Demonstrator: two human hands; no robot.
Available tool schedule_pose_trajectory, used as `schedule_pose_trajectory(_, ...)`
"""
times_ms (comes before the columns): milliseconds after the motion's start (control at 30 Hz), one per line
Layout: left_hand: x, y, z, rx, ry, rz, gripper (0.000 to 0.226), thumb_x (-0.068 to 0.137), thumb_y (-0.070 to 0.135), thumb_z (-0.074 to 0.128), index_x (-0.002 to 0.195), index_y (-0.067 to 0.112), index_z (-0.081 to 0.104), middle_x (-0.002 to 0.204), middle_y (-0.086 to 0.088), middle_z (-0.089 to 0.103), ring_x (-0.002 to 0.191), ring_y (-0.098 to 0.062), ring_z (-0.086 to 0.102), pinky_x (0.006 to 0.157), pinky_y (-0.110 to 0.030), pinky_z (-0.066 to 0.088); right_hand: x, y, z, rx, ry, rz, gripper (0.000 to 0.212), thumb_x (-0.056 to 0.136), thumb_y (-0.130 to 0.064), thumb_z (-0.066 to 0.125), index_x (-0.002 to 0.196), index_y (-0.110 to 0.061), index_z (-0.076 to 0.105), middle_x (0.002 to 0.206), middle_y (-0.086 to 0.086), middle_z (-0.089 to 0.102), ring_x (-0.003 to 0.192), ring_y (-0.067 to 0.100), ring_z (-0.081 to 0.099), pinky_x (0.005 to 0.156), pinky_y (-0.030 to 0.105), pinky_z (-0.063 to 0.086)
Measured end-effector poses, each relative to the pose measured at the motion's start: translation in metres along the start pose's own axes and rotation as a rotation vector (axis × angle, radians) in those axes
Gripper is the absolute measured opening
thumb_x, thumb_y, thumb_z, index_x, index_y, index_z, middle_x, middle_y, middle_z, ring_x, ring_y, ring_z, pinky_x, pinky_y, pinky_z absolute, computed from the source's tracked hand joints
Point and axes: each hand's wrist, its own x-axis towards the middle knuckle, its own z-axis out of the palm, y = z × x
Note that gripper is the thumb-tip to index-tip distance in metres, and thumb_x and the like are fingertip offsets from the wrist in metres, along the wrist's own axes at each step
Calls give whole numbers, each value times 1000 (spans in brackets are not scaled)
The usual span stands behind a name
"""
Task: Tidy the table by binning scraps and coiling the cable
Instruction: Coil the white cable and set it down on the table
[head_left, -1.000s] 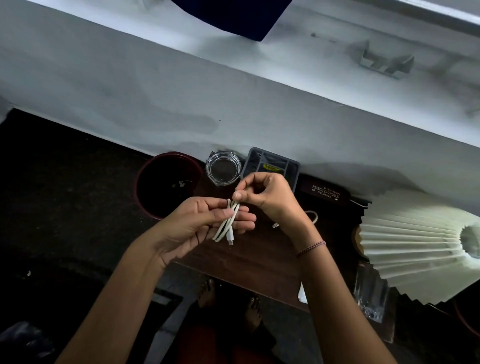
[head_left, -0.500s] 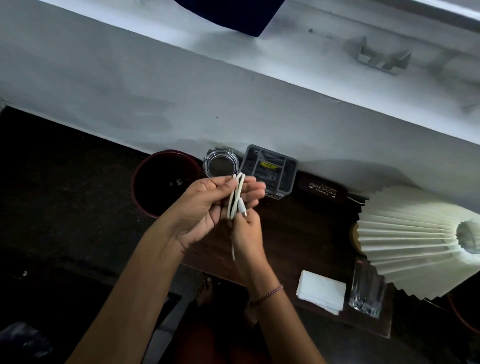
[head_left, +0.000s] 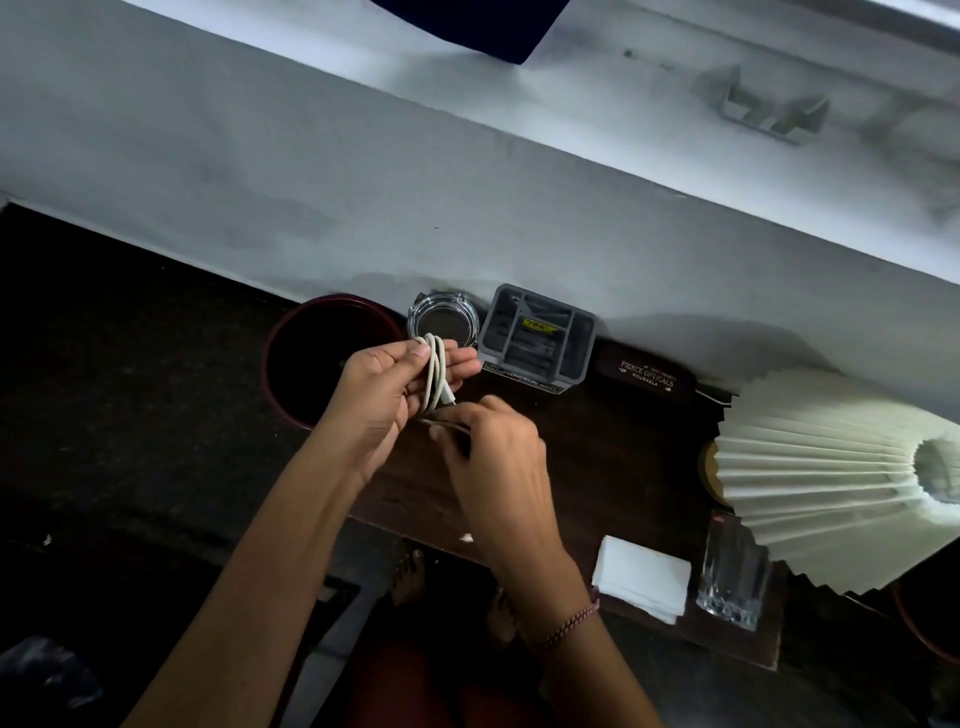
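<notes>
A white cable (head_left: 434, 374) is folded into several long loops and pinched between the thumb and fingers of my left hand (head_left: 382, 395), above the dark wooden table (head_left: 613, 467). My right hand (head_left: 493, 462) is just below and to the right of the bundle, fingers closed on the loose tail of the cable, which runs sideways under the loops. One plug end hangs at the bundle's lower right. The dark red bin (head_left: 306, 358) stands left of the table, against the wall; its inside is too dark to read.
Along the wall stand a glass ashtray (head_left: 441, 317), a grey divided organiser (head_left: 537, 338) and a dark spectacle case (head_left: 647, 374). A pleated paper lampshade (head_left: 831, 483) fills the right side. A white folded tissue (head_left: 641, 577) and a clear glass (head_left: 732, 582) sit near the table's front edge.
My right hand has moved from directly below the bundle to its lower right, pulling the cable's tail sideways. My left hand has held the loops in about the same place.
</notes>
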Motion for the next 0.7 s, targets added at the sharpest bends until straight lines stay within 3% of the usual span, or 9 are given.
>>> schedule_pose_trajectory(133,-7,1,-7,170,29,7,29,96,5,38,86,8,66,66,3,75,62,-5,70,54,-16,55,17,-3,-15,-62,50,-187,32,82,-10,64,112,-19,57,95,-1,65,89,16,56,75,29,46)
schedule_pose_trajectory(200,-10,2,-12,202,3,-33,32,95,6,39,80,10,67,59,1,71,51,-7,65,48,-17,52,29,-4,-22,-57,-3,-229,36,75,-11,71,107,-21,59,89,-1,68,86,16,58,74,31,47)
schedule_pose_trajectory(267,-13,2,-15,211,-36,-82,34,95,6,39,79,9,69,58,-2,70,53,-11,64,51,-19,52,41,-1,-29,45,-110,-212,33,67,-10,78,96,-20,66,78,-3,70,75,13,65,70,32,53)
schedule_pose_trajectory(333,-15,3,-18,140,-114,-163,31,95,7,38,85,3,68,66,-9,73,61,-17,70,56,-20,56,52,5,-35,202,-221,-183,29,62,-8,82,85,-18,69,67,-7,68,61,2,65,62,19,55)
schedule_pose_trajectory(400,-16,4,-19,69,-210,-246,31,95,8,36,92,-1,65,75,-16,74,68,-23,73,60,-24,59,61,12,-37,261,-288,-196,24,60,-12,84,79,-20,71,63,-10,68,59,-4,63,60,9,50)
schedule_pose_trajectory(567,-17,7,-24,29,-361,-299,33,85,23,48,90,1,72,88,-24,73,77,-26,73,63,-27,59,68,30,-33,440,-280,-169,24,53,-32,86,70,-24,71,73,-4,67,68,14,65,68,26,55)
schedule_pose_trajectory(700,-19,-1,-21,-19,-417,-281,27,81,20,58,95,1,72,94,-21,73,80,-22,73,70,-27,58,64,49,-22,744,-351,-85,12,59,-30,79,67,-26,70,68,-11,69,70,1,63,67,14,50)
